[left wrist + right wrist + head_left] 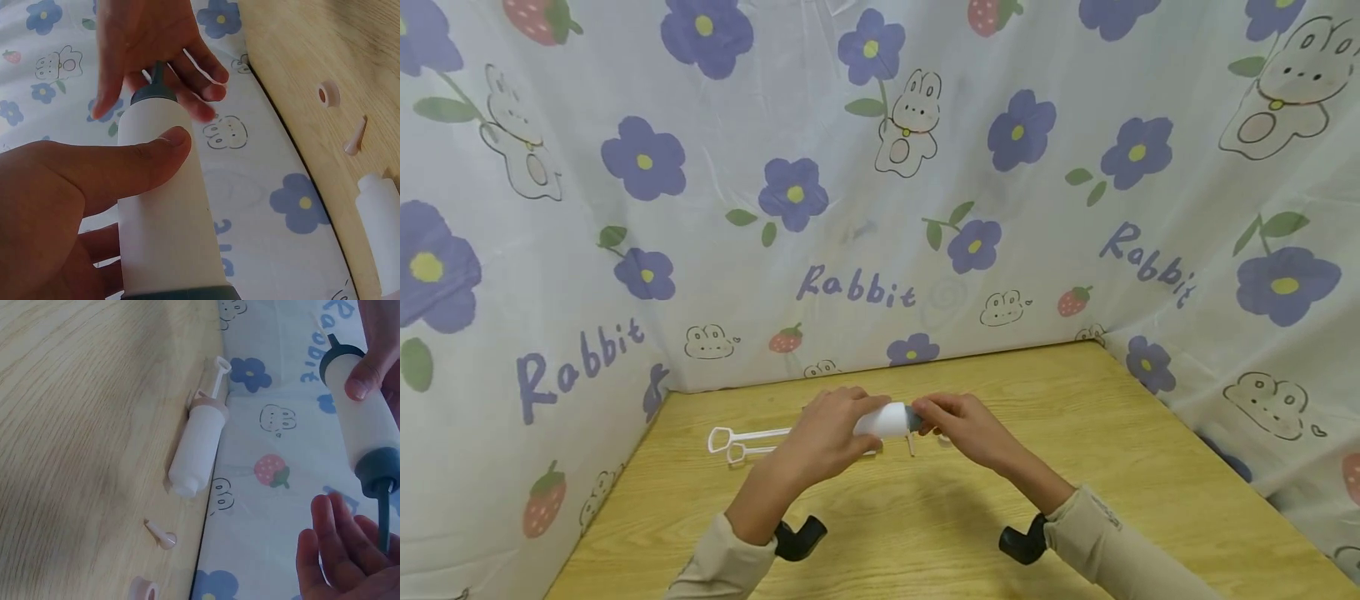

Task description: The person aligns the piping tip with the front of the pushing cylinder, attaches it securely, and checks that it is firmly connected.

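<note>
A white icing syringe with dark green end caps is gripped round its barrel by my left hand, the thumb lying along the top. Its pointed dark nozzle faces my right hand. The fingers of that hand are spread loosely around the nozzle, with the thumb apart from it in the left wrist view. From the opposite end a thin white plunger rod sticks out. A second white syringe, with a beige cap, lies on the table.
On the wooden table, a small beige nozzle and a beige ring cap lie in line with the second syringe. A cloth printed with rabbits and flowers walls the table at the back and sides.
</note>
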The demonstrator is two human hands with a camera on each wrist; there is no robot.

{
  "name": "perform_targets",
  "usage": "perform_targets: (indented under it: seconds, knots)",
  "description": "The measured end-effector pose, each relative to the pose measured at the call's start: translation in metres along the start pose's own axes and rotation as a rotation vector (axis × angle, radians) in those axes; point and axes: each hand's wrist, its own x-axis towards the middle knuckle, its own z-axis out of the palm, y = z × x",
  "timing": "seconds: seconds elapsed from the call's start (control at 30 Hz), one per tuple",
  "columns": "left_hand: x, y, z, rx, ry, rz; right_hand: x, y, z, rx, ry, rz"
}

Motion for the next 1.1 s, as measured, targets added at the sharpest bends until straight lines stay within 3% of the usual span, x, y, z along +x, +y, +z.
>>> perform_targets:
  seconds: [0.23,0.47,0.7,0.97,1.1]
  knots:
    - [-0.003,0.006,0.003,0.000,0.008,-0.010,-0.008,-0.003,-0.005,0.098,-0.088,-0.034]
    - [-0.007,0.018,0.005,-0.020,-0.011,-0.027,-0.014,0.002,-0.007,0.004,-0.083,-0.050]
    - [-0.011,0.025,0.007,-0.018,-0.012,-0.041,-0.021,0.005,-0.011,0.080,-0.124,-0.039]
    - [-0.012,0.028,0.007,-0.014,-0.019,-0.040,-0.024,0.004,-0.011,-0.024,-0.109,-0.035]
    - [-0.012,0.027,0.006,-0.016,-0.019,-0.050,-0.025,0.003,-0.011,0.046,-0.126,-0.023]
